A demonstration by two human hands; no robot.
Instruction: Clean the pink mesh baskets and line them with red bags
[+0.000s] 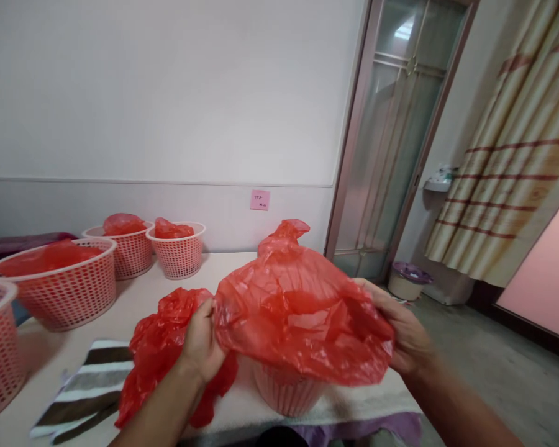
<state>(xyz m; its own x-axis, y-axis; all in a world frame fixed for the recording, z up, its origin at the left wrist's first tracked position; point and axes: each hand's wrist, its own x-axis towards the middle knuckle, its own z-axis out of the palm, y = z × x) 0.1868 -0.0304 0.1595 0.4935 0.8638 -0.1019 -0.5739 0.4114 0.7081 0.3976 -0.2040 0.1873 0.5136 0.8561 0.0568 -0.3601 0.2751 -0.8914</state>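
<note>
A red plastic bag [298,292] is spread wide between my two hands, over a pinkish basket [289,391] whose lower wall shows beneath it. The basket's rim is hidden by the bag. My left hand [205,341] is closed on the bag's left edge, with the thumb on top. My right hand [398,329] grips its right edge; some of those fingers are behind the plastic. More crumpled red bags [168,335] lie on the table beside my left forearm. A striped cloth [90,385] is to the left of that heap.
Several white-rimmed baskets lined with red bags stand on the left of the table, among them a large one [69,292] and a small one [179,251]. A pink note [259,200] is on the wall. A lined bin [407,282] stands on the floor near the glass door [391,143].
</note>
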